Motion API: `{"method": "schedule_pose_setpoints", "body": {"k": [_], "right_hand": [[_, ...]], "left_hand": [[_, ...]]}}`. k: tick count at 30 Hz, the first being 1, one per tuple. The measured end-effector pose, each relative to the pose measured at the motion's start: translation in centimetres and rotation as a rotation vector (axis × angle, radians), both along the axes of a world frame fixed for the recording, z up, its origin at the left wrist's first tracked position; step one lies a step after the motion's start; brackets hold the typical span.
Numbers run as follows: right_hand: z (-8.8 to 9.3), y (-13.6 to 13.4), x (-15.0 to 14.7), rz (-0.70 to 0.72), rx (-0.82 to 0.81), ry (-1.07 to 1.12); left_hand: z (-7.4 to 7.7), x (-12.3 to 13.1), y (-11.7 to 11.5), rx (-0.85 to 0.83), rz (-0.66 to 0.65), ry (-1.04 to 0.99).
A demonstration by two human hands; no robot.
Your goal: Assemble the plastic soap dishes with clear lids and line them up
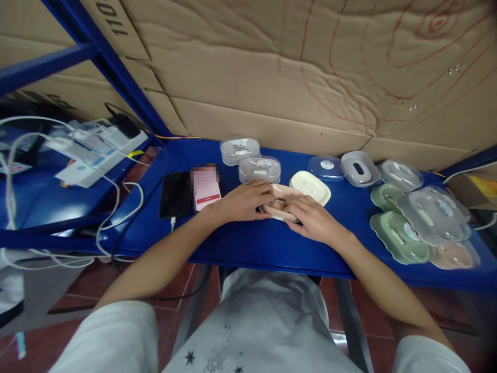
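Observation:
Both my hands close around a pale pink oval soap dish point(282, 195) lying on the blue shelf point(248, 243). My left hand point(244, 201) grips its left end with curled fingers. My right hand point(312, 218) holds its right front edge, fingers bent over the rim. A cream oval dish part point(310, 186) lies just behind it, touching or nearly touching.
Two clear-lidded boxed dishes point(259, 169) stand behind my hands. A black phone point(175, 194) and a pink card lie at the left. Clear lids and green and pink dishes point(399, 235) are stacked at the right. Cables and a power strip point(97, 150) are far left. Cardboard backs the shelf.

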State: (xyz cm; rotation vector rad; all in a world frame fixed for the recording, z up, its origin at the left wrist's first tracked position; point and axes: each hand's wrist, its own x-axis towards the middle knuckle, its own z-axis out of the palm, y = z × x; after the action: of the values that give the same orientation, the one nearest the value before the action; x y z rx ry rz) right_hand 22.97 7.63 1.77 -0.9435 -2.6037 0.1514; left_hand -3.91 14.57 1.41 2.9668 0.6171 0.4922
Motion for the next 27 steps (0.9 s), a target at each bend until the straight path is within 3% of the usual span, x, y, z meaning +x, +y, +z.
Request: {"method": "schedule_pose_setpoints", "body": {"k": [4, 8, 11, 14, 16, 23, 27], "right_hand": [[-0.1, -0.3, -0.9, 0.011, 0.045, -0.092], [0.0, 0.7, 0.5, 0.013, -0.024, 0.048], [-0.3, 2.7, 3.9, -0.233, 0.042, 0.135], [-1.2, 4.9, 7.5, -0.562, 0.128, 0.067], [-1.9, 5.9, 9.1, -0.673, 0.115, 0.010], [-3.0, 7.0, 11.7, -0.728, 0.079, 0.053], [-3.4, 7.5, 13.1, -0.659, 0.011, 0.089]], "left_hand": [[0.0, 0.2, -0.1, -0.021, -0.014, 0.025], [0.1, 0.2, -0.3, -0.062, -0.017, 0.010], [0.3, 0.1, -0.4, -0.087, -0.018, -0.037], [0.6, 0.1, -0.5, -0.106, -0.027, -0.068], [0.8, 0.1, -0.6, -0.105, -0.026, -0.077], [0.7, 0.1, -0.6, -0.113, -0.021, -0.089], [0.4, -0.1, -0.2, -0.101, -0.002, -0.084]]}}
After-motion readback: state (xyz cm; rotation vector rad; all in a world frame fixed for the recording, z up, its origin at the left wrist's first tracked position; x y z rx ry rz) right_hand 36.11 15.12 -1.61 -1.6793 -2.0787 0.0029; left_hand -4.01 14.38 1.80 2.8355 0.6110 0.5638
